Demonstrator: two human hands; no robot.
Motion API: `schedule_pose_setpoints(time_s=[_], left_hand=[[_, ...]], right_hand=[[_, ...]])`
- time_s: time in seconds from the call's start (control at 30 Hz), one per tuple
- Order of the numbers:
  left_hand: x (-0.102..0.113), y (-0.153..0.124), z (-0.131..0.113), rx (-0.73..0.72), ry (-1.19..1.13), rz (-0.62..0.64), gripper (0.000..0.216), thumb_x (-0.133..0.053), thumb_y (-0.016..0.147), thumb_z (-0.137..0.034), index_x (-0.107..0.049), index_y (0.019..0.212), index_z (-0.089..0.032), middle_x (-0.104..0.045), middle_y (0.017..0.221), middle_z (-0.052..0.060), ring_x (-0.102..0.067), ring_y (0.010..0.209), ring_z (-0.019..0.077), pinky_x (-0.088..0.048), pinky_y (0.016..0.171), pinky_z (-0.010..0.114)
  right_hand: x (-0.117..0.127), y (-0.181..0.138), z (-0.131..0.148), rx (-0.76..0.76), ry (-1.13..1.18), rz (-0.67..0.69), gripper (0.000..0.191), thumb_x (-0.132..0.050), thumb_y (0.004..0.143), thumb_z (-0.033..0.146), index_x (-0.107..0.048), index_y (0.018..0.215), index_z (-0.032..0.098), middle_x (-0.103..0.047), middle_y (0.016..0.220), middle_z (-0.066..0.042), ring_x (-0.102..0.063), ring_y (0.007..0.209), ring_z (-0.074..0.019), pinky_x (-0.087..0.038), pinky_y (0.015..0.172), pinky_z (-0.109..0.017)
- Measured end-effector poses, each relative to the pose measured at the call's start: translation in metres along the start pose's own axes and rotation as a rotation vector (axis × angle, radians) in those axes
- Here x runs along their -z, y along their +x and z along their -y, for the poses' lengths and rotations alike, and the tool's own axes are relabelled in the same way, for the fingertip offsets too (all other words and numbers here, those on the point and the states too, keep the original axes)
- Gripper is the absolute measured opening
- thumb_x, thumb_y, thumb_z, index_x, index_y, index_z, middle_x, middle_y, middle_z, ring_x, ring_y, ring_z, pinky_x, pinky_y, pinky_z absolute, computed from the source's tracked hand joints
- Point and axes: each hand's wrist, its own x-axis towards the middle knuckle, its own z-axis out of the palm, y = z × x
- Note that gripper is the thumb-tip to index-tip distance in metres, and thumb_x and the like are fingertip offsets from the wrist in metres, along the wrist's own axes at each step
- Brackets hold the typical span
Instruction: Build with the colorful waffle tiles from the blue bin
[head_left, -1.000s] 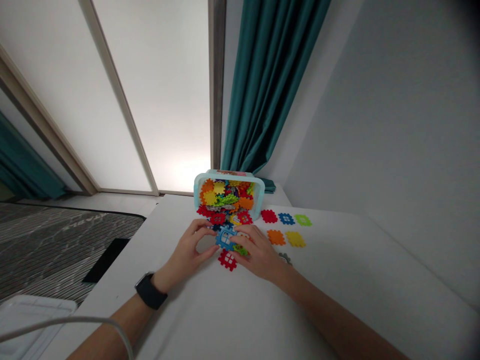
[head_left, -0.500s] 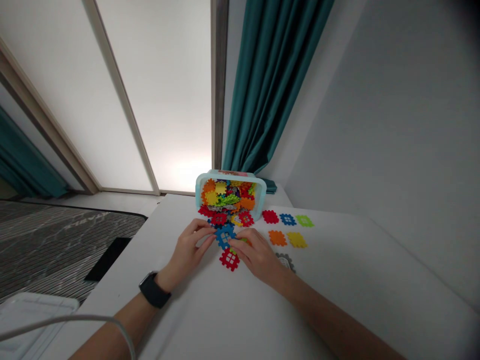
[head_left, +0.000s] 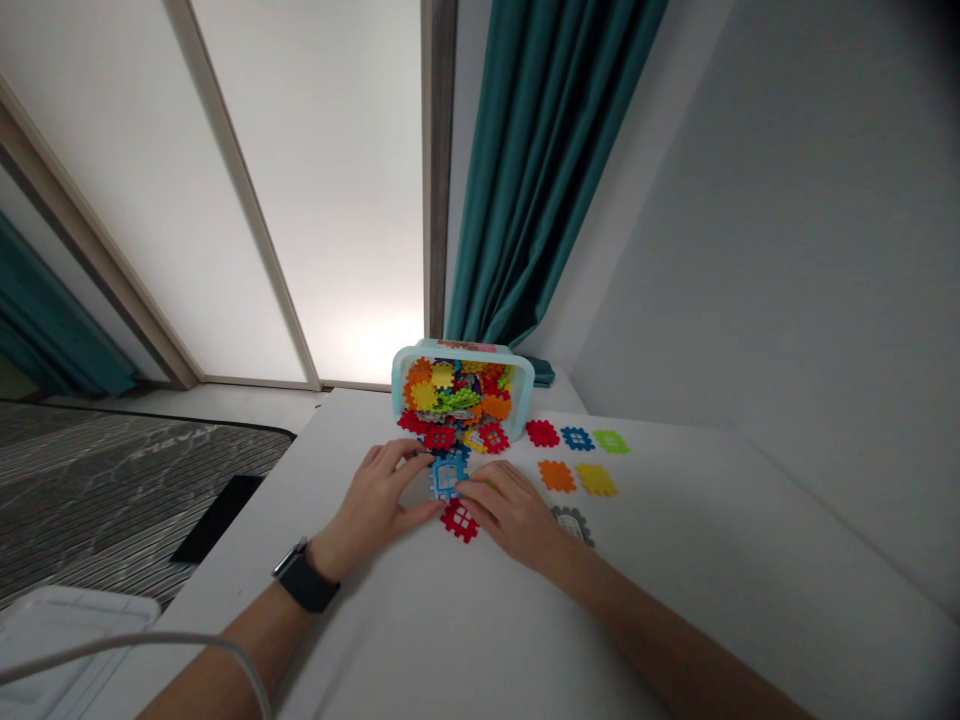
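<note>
Blue tile, square waffle-type with open windows, sits between both hands at table centre, just near of the tipped bin. Left hand grips its left edge, thumb low and index high, fingers narrow around the piece. Right hand closes on the right edge, fingers curled in; a bit of green shows under them, can't tell what it is. Whether the tile is lifted or touching the table: can't tell.

Red tile lies flat just near of the blue one, between the two hands. Grey gear piece lies right of the right wrist. Light blue bin lies on its side at the far edge, mouth toward the camera, full of mixed colour tiles, some spilled out in front. Right of the bin, flat and apart from each other: red, blue, green in the far row, orange and yellow nearer. Black watch on left wrist. Teal curtain behind.
</note>
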Motion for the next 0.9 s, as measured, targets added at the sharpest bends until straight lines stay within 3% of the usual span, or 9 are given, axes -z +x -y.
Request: schedule_pose_setpoints(time_s=[0.2, 0.4, 0.9], left_hand=[[0.003, 0.0, 0.002, -0.015, -0.035, 0.013, 0.044, -0.073, 0.085, -0.036, -0.06, 0.125, -0.022, -0.062, 0.12, 0.012, -0.062, 0.108, 0.0274, -0.051, 0.092, 0.044], [0.004, 0.0, -0.003, -0.07, -0.023, 0.012, 0.044, -0.073, 0.086, -0.036, -0.06, 0.125, -0.02, -0.063, 0.118, 0.012, -0.062, 0.105, 0.0265, -0.05, 0.091, 0.043], [-0.003, -0.001, -0.003, -0.013, -0.107, -0.024, 0.045, -0.073, 0.087, -0.035, -0.058, 0.128, -0.022, -0.063, 0.119, 0.012, -0.062, 0.106, 0.0252, -0.051, 0.09, 0.041]], right_hand=[[0.012, 0.003, -0.01, -0.043, 0.022, 0.084, 0.043, -0.064, 0.095, 0.035, -0.053, 0.134, 0.022, -0.062, 0.124, -0.014, -0.061, 0.116, -0.0282, -0.055, 0.098, -0.049], [0.012, 0.005, -0.008, 0.009, 0.029, 0.09, 0.024, -0.059, 0.097, 0.027, -0.059, 0.12, 0.021, -0.066, 0.116, -0.011, -0.062, 0.109, -0.0259, -0.056, 0.094, -0.045], [0.007, 0.002, -0.009, 0.06, -0.009, -0.003, 0.014, -0.057, 0.098, 0.022, -0.06, 0.111, 0.021, -0.066, 0.109, -0.011, -0.064, 0.103, -0.024, -0.058, 0.09, -0.043]])
